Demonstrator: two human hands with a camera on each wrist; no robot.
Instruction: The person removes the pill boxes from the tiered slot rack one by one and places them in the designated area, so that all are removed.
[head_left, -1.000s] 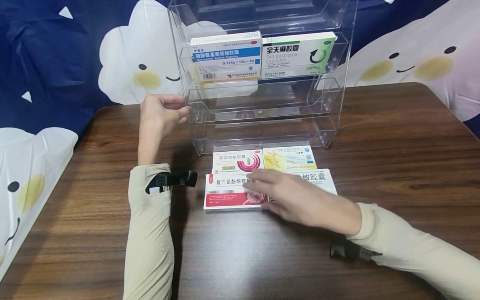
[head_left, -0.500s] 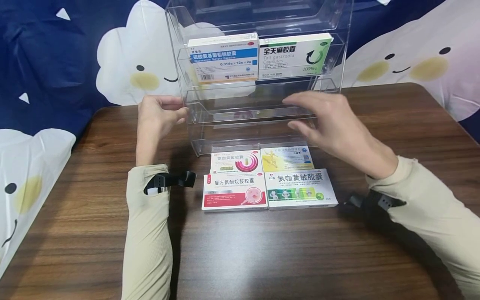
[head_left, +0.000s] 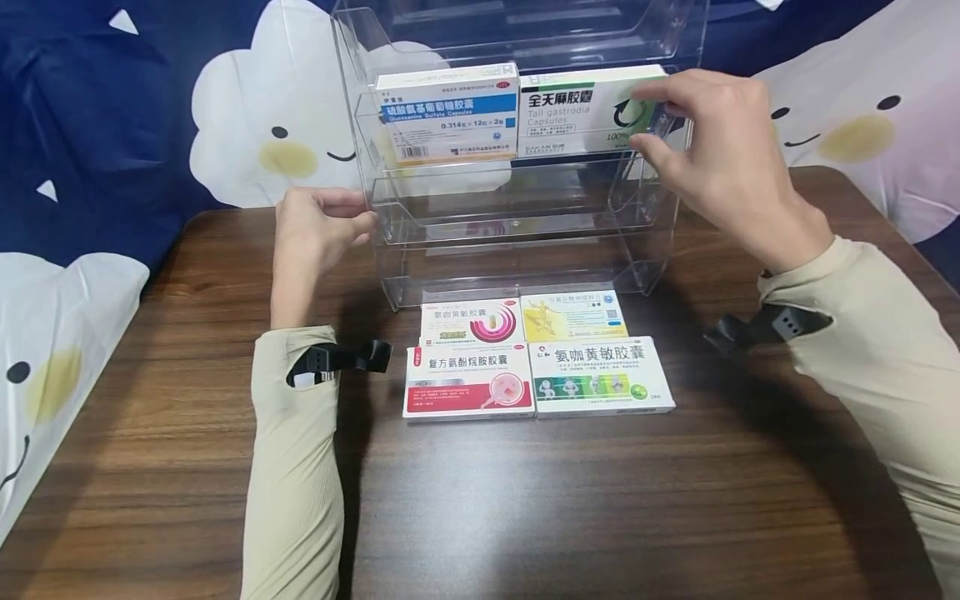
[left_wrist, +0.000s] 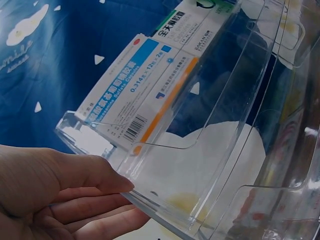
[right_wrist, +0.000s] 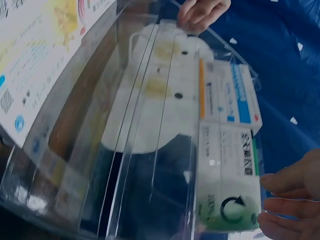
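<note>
Up on the clear plastic tiered rack (head_left: 517, 225), the white-and-green cardboard capsule box (head_left: 570, 121) stands beside the white, blue-banded cardboard box (head_left: 450, 121), with the right hand (head_left: 738, 158) at the green one's outer end, thumb and fingers spread, no firm grip to be seen. Over at the rack's left side, the left hand (head_left: 312, 233) pinches the clear edge; here's the danger: a nudge from those spread fingers could knock the green box into its neighbour, and if the left pinch slackened, the rack might skid on the brown wooden desk (head_left: 465, 508)

Blue-banded carton (head_left: 450, 121), green-tinted carton (head_left: 570, 117), brown-grained table (head_left: 465, 517), beige sleeves (head_left: 296, 483), navy backdrop (head_left: 97, 125) — white clouds (head_left: 240, 125)
</note>
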